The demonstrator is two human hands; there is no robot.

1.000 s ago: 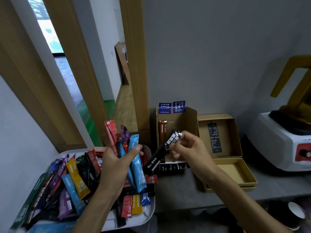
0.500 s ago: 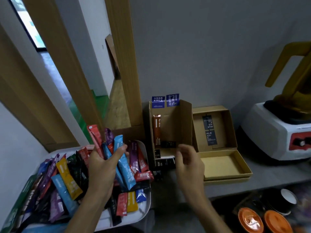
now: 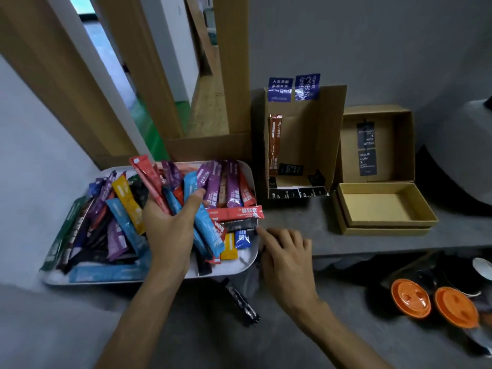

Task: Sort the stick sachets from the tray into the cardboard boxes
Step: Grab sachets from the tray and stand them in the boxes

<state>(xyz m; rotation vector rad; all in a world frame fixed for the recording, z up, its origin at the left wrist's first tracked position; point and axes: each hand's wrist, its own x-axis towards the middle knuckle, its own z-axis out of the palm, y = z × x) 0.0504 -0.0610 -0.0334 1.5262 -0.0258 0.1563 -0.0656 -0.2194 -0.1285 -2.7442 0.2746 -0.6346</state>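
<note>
A white tray (image 3: pixel 249 263) at the left is heaped with stick sachets of many colours. Over the heap, my left hand (image 3: pixel 170 225) grips a fan of red, blue and purple sachets (image 3: pixel 202 222). My right hand (image 3: pixel 286 253) is at the tray's right rim with fingers extended and nothing in it. Its index fingertip meets the end of a black sachet (image 3: pixel 239 224). A tall cardboard box (image 3: pixel 306 134) stands behind, with a brown sachet (image 3: pixel 274 145) and black sachets (image 3: pixel 290 169) inside. The flat cardboard box (image 3: pixel 383 206) to its right lies open.
A dark sachet-like strip (image 3: pixel 242 303) lies below the shelf edge. Two orange lids (image 3: pixel 410 302) and a cup (image 3: pixel 483 267) sit lower right. A white appliance (image 3: pixel 458 155) stands at the far right, and a wooden door frame (image 3: pixel 234 75) behind the tray.
My right hand released the black sachet at the tall box, then dropped down-left to the tray's right rim. My left hand still holds its bundle.
</note>
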